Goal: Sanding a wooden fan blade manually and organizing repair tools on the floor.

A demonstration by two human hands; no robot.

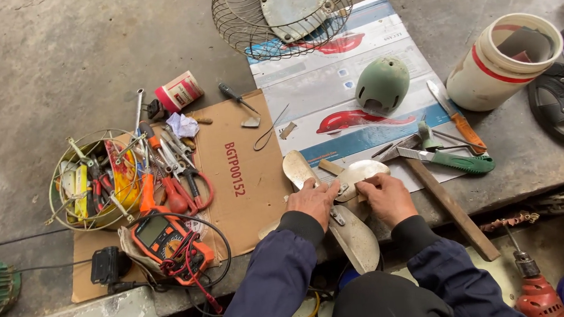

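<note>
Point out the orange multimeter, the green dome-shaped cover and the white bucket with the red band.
Orange multimeter [163,236]: head view, on its display face.
Green dome-shaped cover [383,83]: head view, on the rounded top.
White bucket [483,75]: head view, on its outer side wall.

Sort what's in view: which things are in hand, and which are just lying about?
In hand: fan blade, left hand, right hand.

Lying about: multimeter, fan guard, green cap, bucket, hammer, knife, drill.
</note>
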